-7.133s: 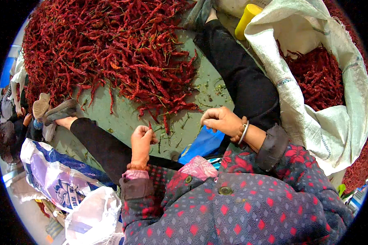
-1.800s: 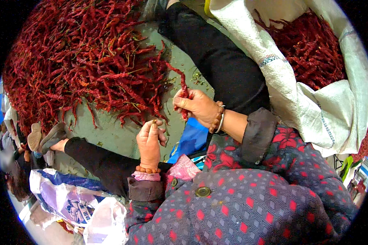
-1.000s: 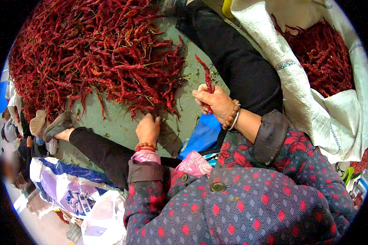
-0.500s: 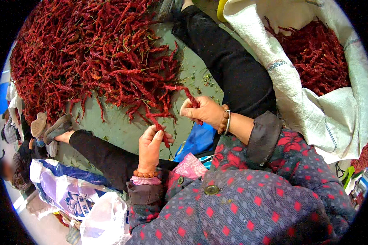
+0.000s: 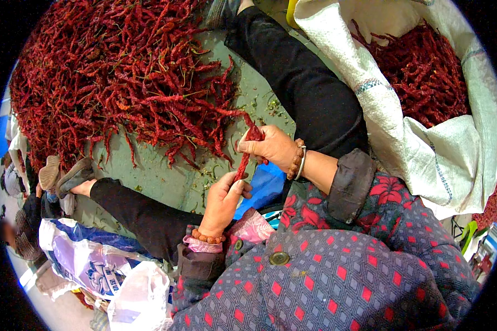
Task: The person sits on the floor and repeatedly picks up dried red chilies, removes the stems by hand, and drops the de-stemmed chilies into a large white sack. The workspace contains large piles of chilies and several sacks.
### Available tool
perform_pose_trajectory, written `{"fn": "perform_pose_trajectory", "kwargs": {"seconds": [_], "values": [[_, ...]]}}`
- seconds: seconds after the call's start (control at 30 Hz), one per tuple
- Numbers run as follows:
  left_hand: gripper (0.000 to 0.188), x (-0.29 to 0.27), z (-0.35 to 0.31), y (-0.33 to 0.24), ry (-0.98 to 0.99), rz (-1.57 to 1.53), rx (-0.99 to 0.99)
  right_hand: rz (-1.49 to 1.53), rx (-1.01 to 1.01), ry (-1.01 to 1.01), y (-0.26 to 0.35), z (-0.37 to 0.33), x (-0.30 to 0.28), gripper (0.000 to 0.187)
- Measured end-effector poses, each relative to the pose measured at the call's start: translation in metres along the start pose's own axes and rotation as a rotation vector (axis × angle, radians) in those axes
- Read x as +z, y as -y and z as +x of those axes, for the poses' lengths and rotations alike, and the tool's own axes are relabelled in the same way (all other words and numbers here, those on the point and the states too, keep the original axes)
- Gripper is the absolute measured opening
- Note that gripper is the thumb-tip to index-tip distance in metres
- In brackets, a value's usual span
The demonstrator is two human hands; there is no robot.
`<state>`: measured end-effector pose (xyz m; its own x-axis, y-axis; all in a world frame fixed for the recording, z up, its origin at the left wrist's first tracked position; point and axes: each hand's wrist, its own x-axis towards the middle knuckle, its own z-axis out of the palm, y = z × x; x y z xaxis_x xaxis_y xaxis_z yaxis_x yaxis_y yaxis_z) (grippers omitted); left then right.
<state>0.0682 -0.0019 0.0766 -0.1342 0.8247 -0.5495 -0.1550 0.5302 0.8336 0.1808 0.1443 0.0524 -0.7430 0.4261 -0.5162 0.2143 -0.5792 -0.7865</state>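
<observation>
My left hand (image 5: 221, 201) is closed on the lower end of a dried red chili (image 5: 242, 165), which slants up toward my other hand. My right hand (image 5: 271, 147) pinches red chilies (image 5: 253, 132) between thumb and fingers; their tips stick out above and below the grip. The two hands are close together, and the left hand's chili reaches the right thumb and fingers. Just beyond them spreads a large heap of dried red chilies (image 5: 121, 83) on the grey-green floor. How many chilies the right hand holds is hidden by its fingers.
At the right stands an open white woven sack (image 5: 389, 110) partly filled with chilies (image 5: 425, 71). My black-trousered legs (image 5: 298, 71) stretch around the heap. A white and purple plastic bag (image 5: 88, 259) lies at lower left, beside another person's shoes (image 5: 49, 174). Green stem bits litter the floor.
My left hand has moved right and up with its chili, bringing it to the right hand. The right hand has hardly moved and still holds its chilies.
</observation>
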Motion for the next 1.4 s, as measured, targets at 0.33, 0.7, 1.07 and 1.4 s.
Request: {"fn": "perform_pose_trajectory", "kwargs": {"seconds": [0.33,0.7,1.07,1.4], "values": [[0.019,-0.003,-0.007,0.0,-0.049,0.132,0.007,0.03,0.03,0.058,0.0,0.003,0.002,0.019],[0.014,0.003,-0.009,-0.028,0.218,0.228,0.174,0.039,0.082,0.089,0.002,-0.004,0.003,0.018],[0.024,-0.046,-0.005,0.037,0.085,0.963,-0.227,0.381,-0.126,-0.225,0.005,0.008,-0.008,0.014],[0.025,0.009,0.084,0.039,0.033,0.748,0.105,0.311,-0.141,-0.252,-0.004,0.012,-0.008,0.014]]}}
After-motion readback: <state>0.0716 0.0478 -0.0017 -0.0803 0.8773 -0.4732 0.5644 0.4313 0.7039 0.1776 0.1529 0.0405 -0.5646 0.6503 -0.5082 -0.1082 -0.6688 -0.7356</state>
